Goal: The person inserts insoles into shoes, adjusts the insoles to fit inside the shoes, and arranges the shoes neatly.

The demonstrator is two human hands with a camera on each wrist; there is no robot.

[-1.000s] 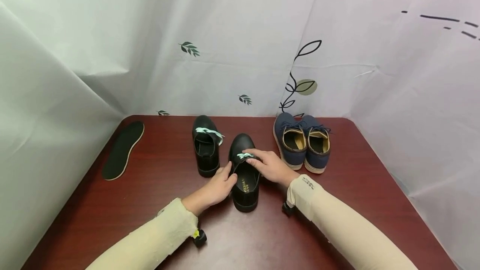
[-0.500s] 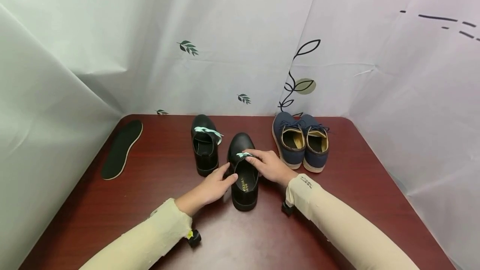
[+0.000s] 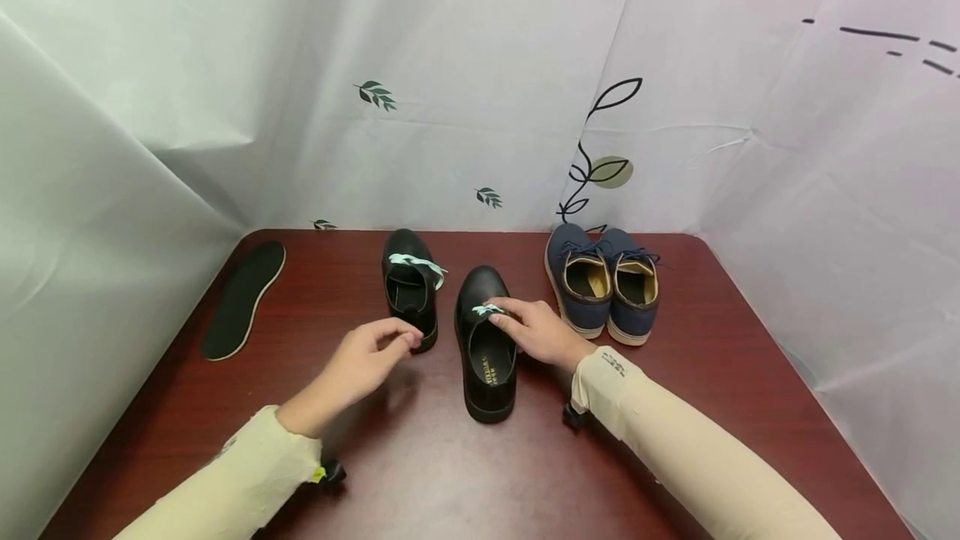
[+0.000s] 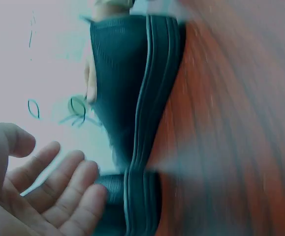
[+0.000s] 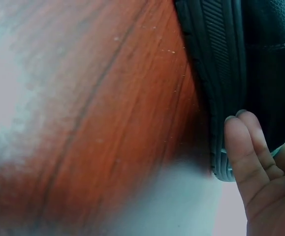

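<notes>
A black shoe (image 3: 489,382) with pale mint laces (image 3: 487,309) stands on the table, toe pointing away. My right hand (image 3: 543,333) rests on its right side, thumb and forefinger near the laces. Seen from the right wrist, straight fingers touch the shoe's side (image 5: 272,64) just above the sole. My left hand (image 3: 367,361) is off the shoe, fingers loosely bent and holding nothing. It hovers by the heel of the other black shoe (image 3: 408,298), partly covering it. The left wrist view shows that hand (image 4: 53,196) with its palm up beside the shoes.
A pair of navy blue shoes (image 3: 633,307) stands side by side at the back right. On the far left lies a dark insole (image 3: 245,300). The reddish-brown table (image 3: 465,490) is bordered by white curtain (image 3: 450,148) at the back and sides.
My left hand has let go of the nearer black shoe and moved left, away from it. The right hand has stayed in place on that shoe.
</notes>
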